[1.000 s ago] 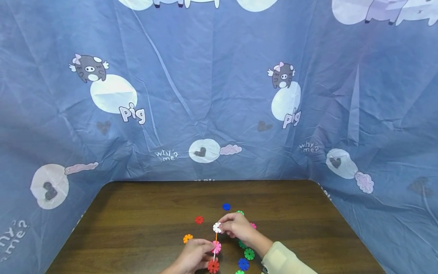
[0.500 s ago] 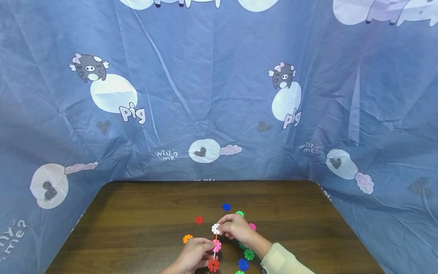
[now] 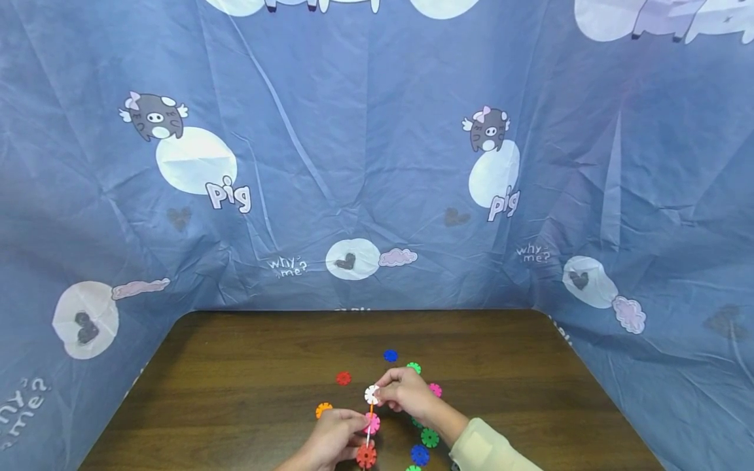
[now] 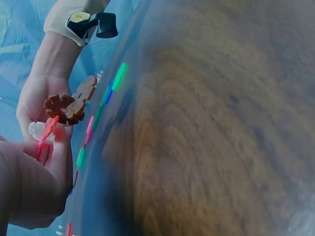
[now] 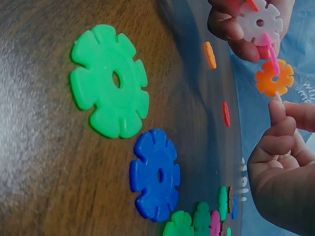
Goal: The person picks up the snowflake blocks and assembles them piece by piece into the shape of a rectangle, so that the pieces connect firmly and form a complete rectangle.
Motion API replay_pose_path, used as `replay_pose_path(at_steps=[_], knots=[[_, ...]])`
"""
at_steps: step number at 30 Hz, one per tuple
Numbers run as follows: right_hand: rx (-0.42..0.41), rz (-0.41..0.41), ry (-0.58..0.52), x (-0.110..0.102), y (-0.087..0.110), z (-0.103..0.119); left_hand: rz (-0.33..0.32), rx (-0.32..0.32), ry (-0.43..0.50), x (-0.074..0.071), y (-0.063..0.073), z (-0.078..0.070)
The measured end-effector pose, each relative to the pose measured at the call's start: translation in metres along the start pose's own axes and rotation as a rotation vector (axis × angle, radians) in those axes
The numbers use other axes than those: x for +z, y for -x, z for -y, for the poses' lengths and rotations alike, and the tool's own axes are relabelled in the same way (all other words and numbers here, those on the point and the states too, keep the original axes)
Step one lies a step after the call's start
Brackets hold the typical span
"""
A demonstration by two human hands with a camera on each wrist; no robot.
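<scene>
Both hands work on an upright chain of notched plastic snowflake discs. My left hand (image 3: 332, 437) pinches it around the pink disc (image 3: 374, 424), just above the red disc (image 3: 366, 456). At the chain's top, my right hand (image 3: 406, 391) pinches a white disc (image 3: 370, 394) by its edge. Between the pink and white discs stands an orange disc (image 5: 274, 78), edge-on in the head view. Another white disc (image 5: 260, 22) joins pink to red. In the left wrist view, brown discs (image 4: 59, 109) continue from the chain's red end.
On the brown table (image 3: 235, 366) lie loose discs: an orange one (image 3: 323, 409) and a red one (image 3: 343, 378) on the left, a blue one (image 3: 391, 355) behind. Several more, including a green disc (image 3: 430, 437), lie right. A blue printed curtain (image 3: 365, 163) surrounds the table.
The top white disc and the right fingers have shifted slightly down and left toward the orange disc. My left hand keeps its pinch, nearly still. The loose discs stay put.
</scene>
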State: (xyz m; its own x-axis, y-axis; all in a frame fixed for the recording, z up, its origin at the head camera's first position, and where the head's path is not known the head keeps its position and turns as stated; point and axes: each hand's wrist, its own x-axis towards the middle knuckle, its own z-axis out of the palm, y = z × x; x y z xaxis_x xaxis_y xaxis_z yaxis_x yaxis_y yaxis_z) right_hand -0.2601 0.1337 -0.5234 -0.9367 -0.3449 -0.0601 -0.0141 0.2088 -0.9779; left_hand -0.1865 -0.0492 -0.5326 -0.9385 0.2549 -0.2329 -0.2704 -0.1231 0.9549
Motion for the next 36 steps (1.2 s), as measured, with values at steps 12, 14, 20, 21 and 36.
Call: replay_pose_path(at_steps=[12,14,20,21,36], knots=[[0.009,0.004,-0.027,-0.0004,0.0010,-0.0056,0.013,-0.022,0.032,-0.0027,-0.0001,0.0039],[0.006,0.000,-0.021,-0.0003,0.0006,-0.0065,0.019,-0.023,0.042,-0.0036,-0.0002,0.0043],[-0.022,-0.009,-0.015,0.0021,0.0009,-0.0062,0.027,-0.030,0.055,-0.0058,0.0008,0.0033],[-0.028,-0.010,-0.017,0.0026,0.0009,-0.0063,0.027,-0.034,0.055,-0.0061,0.0009,0.0032],[-0.010,-0.025,-0.016,0.0013,0.0013,-0.0052,0.048,-0.033,0.065,-0.0052,0.0012,0.0022]])
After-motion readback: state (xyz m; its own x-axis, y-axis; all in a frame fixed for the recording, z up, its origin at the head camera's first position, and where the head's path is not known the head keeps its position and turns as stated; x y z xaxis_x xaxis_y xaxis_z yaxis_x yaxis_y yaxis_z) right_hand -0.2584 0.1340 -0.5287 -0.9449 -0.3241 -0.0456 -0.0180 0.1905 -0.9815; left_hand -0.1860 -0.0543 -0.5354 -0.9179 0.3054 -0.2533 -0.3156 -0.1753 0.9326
